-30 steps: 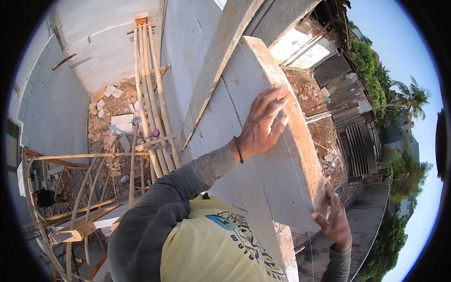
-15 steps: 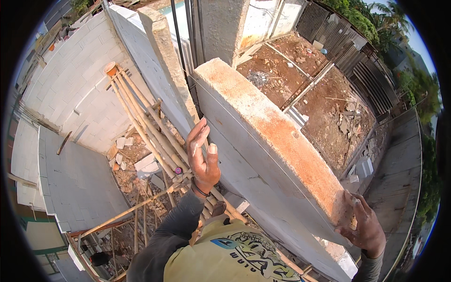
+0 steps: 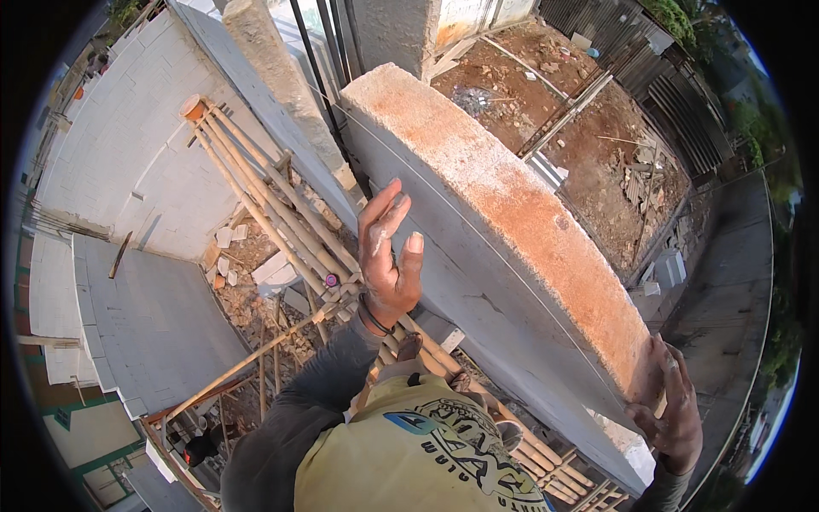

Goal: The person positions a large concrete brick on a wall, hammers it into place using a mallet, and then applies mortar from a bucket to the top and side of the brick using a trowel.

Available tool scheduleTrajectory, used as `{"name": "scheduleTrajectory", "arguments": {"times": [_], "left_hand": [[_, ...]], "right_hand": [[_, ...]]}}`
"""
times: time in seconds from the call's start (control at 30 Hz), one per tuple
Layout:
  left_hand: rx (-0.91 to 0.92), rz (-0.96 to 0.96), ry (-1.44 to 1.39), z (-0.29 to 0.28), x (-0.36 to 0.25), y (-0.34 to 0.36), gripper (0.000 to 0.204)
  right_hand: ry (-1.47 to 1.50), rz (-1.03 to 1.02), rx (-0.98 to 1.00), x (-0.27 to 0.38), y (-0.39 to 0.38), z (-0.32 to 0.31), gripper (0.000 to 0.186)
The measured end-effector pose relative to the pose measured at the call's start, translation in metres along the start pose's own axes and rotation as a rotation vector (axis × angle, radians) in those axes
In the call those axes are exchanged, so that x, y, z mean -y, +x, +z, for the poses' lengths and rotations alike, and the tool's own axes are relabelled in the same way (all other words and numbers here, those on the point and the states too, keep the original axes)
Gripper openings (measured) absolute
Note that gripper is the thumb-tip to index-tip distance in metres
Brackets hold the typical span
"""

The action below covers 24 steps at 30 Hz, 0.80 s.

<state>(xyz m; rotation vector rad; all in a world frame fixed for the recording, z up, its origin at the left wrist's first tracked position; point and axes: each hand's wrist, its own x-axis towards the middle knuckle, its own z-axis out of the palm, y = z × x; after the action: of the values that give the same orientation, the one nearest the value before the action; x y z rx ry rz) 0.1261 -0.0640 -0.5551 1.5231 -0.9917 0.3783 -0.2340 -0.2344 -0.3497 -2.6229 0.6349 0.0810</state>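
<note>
A long pale concrete block [image 3: 503,205], its upper face covered in orange-brown dust, lies along the top of the grey block wall [image 3: 478,307] in front of me. My right hand [image 3: 670,410] grips the block's near right end, thumb on the near side and fingers around the end. Raised beside the wall's near face, my left hand [image 3: 391,256] is open, fingers up and thumb apart, holding nothing. Whether its palm edge touches the block I cannot tell. A thin white string [image 3: 478,218] runs along the block's near side.
Bamboo scaffold poles [image 3: 264,205] run below on the left, with an orange bucket [image 3: 194,107] at their far end. A rough concrete column [image 3: 394,38] and dark steel bars [image 3: 320,77] stand beyond the block. Rubble and bare soil [image 3: 589,128] lie past the wall.
The view has tilted, so the block's far end sits higher in it. My left hand appears further right and stays open. My right hand remains at the block's end.
</note>
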Motion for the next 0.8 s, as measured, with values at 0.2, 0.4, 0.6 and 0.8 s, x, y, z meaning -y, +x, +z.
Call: {"name": "scheduleTrajectory", "arguments": {"times": [0.2, 0.4, 0.6, 0.8], "left_hand": [[-0.05, -0.387, -0.187, 0.029, 0.003, -0.051, 0.055], [-0.137, -0.476, -0.169, 0.038, 0.008, -0.036, 0.058], [-0.284, -0.53, -0.23, 0.039, 0.002, 0.014, 0.066], [-0.397, -0.44, -0.343, 0.058, 0.053, 0.057, 0.068]], "right_hand": [[-0.111, 0.004, -0.005, -0.003, -0.03, 0.01, 0.104], [-0.217, 0.003, -0.018, -0.009, -0.047, 0.005, 0.105], [-0.169, -0.03, -0.083, -0.016, -0.068, 0.01, 0.098], [-0.26, -0.149, -0.068, -0.043, -0.086, 0.005, 0.092]]}}
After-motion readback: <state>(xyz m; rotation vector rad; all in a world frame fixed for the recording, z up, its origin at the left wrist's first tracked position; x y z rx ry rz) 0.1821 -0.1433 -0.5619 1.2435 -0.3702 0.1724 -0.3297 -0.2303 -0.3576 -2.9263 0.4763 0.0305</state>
